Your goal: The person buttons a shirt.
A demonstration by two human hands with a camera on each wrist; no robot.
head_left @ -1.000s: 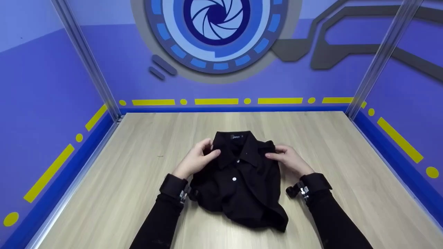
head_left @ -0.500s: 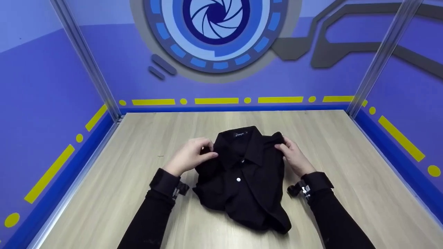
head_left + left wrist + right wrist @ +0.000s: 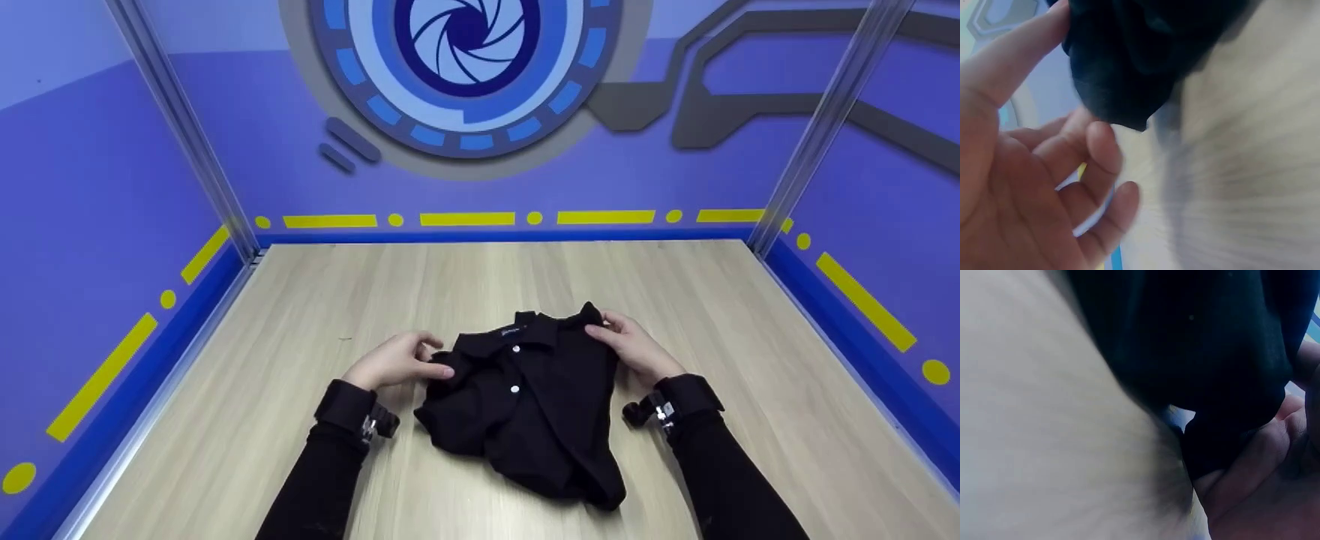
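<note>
Black shirt (image 3: 559, 409) lies bunched mid-worktop (image 3: 300, 345), shoulders raised between both hands. Left hand (image 3: 391, 361): grip narrow, thumb on top, fingers behind, a pinch of shoulder cloth between. Right hand (image 3: 637, 349): grip narrow too, pinching the other shoulder, thumb on the near face.

Risks, my guess: the left pinch looks shallow, mostly fingertips, so that shoulder could slip out. The left shoulder sits lower than the right, so a lift could skew the whole thing. The collar (image 3: 536, 335) sags between the hands and might crease under itself. The bottom corner (image 3: 611, 495) is curled; dragging could tuck it further.

Materials: the shirt's cloth looks thin, matte, soft, with loose folds and a rounded, lumpy outline. Pointed collar, dark label inside, two small round white buttons (image 3: 514, 389) down the front. Worktop is pale wood-grain, flat, smooth-looking, so I'd expect little hold on the cloth.
</note>
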